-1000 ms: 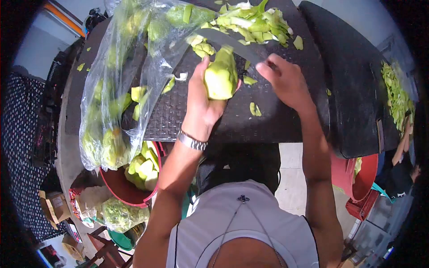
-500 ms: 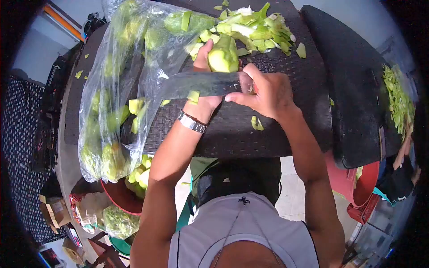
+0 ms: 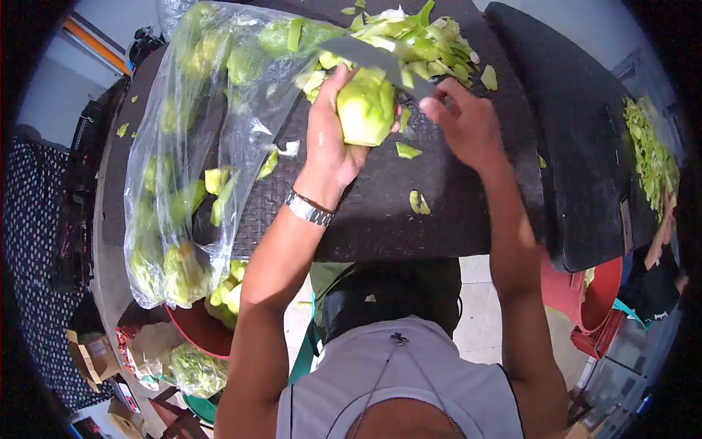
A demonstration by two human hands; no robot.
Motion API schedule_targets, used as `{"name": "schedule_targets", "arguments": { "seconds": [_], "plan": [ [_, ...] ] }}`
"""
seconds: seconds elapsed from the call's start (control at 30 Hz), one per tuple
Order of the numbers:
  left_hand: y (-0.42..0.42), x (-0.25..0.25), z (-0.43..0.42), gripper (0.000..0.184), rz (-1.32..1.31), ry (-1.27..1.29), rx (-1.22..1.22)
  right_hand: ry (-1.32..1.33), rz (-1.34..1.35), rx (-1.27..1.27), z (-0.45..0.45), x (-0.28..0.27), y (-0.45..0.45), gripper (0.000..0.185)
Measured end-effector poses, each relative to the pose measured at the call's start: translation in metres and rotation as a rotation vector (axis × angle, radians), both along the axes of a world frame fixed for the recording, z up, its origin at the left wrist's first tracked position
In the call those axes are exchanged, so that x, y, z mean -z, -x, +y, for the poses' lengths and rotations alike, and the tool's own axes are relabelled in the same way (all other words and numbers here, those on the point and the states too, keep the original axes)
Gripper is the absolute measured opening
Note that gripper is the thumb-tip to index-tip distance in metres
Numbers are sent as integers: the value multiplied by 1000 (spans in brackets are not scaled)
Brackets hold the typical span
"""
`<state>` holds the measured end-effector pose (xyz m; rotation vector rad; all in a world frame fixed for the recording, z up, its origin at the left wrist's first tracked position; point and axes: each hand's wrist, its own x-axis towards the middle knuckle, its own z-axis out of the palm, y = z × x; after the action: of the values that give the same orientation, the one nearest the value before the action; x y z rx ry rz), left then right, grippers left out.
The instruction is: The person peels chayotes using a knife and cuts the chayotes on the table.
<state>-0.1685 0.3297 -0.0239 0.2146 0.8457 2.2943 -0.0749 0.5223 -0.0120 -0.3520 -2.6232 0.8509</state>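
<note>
A partly peeled pale green vegetable (image 3: 365, 108) rests in my left hand (image 3: 330, 139), whose fingers wrap round it over the dark textured table. Just to its right, my right hand (image 3: 468, 121) grips the handle end of a wide-bladed knife (image 3: 373, 60); the blade reaches left across the top of the vegetable. Behind the blade lies a heap of green peelings (image 3: 439, 47). A clear plastic bag (image 3: 245, 110) with several green vegetables inside covers the table's left part. Small peel pieces (image 3: 408, 150) lie below the vegetable.
A red bucket (image 3: 201, 333) with cut pieces stands below the table's left edge. Another red bucket (image 3: 603, 293) is at the lower right. A black board or tabletop (image 3: 578, 146) adjoins the table on the right, with shredded greens (image 3: 647, 154) beyond it.
My right hand and the knife swung down below the vegetable, then back up to its top. The vegetable in my left hand moved up, then slightly down again.
</note>
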Motion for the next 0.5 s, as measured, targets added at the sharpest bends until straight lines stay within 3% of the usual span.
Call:
{"name": "schedule_targets", "arguments": {
  "seconds": [0.13,0.2,0.4,0.43,0.5],
  "plan": [
    [0,16,7,50,-53,-13,-125,-34,52,-237,-38,-2,-8,54],
    [6,21,4,54,-5,11,-65,-86,130,-313,-46,5,-8,54],
    [6,25,8,56,5,-2,-33,-204,135,-252,-27,14,-2,50],
    [-1,18,10,46,-69,-63,-115,-223,124,-216,-20,15,-1,47],
    [3,17,1,44,2,-73,-56,-210,139,-124,2,20,4,46]
  ]
}}
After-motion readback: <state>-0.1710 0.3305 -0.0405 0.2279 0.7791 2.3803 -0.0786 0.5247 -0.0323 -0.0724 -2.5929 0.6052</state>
